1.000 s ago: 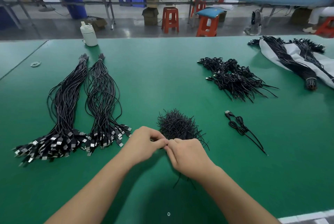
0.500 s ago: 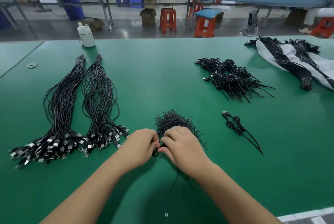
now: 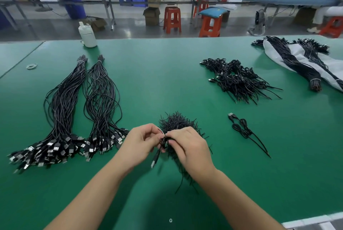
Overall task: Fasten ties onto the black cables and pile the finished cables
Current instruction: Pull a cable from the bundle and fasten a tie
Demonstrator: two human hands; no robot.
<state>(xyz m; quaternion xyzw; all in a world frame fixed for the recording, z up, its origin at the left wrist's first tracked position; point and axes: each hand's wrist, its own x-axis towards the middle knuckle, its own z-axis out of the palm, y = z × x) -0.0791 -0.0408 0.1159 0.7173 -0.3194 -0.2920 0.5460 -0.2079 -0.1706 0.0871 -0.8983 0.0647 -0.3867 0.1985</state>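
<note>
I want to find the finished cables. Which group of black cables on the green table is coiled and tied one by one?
The tangled pile of small black coiled cables at centre right. The two long bundles at left lie straight, uncoiled.

I am seeing no text, label, brand or number that I can read; the boxes and trays on the far benches are showing up too blurred.
</note>
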